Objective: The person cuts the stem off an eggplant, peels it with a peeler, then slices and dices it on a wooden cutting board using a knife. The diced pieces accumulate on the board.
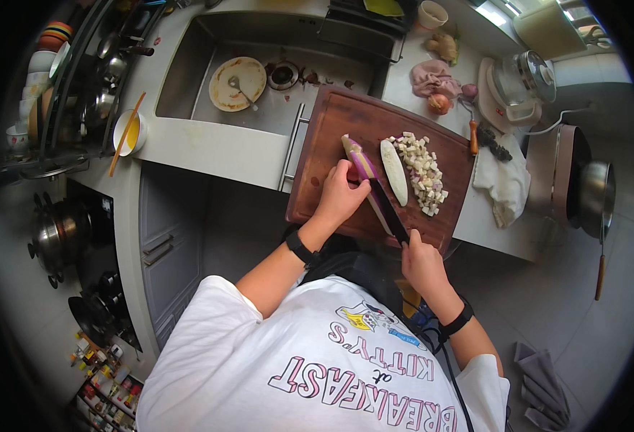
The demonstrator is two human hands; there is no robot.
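A reddish-brown wooden cutting board point(328, 113) lies under both hands, partly over the sink. My left hand point(344, 191) grips a partly peeled purple eggplant point(359, 159), its fingers close to the blade. My right hand point(422, 259) is closed around the handle of a dark-bladed knife point(387, 208), which lies along the lower part of the eggplant; whether it cuts in cannot be told. Right of the blade rests a pale peeled eggplant piece point(394, 173). Beyond that is a pile of diced eggplant point(422, 175). The fingers hide part of the eggplant and the knife's handle.
Behind the board, the steel sink point(187, 70) holds a soiled plate point(225, 73) with a spoon. A white bowl point(138, 137) of yellow liquid with chopsticks stands at left. At right are an onion point(439, 103), an orange-handled tool point(473, 137) and a white cloth point(503, 181).
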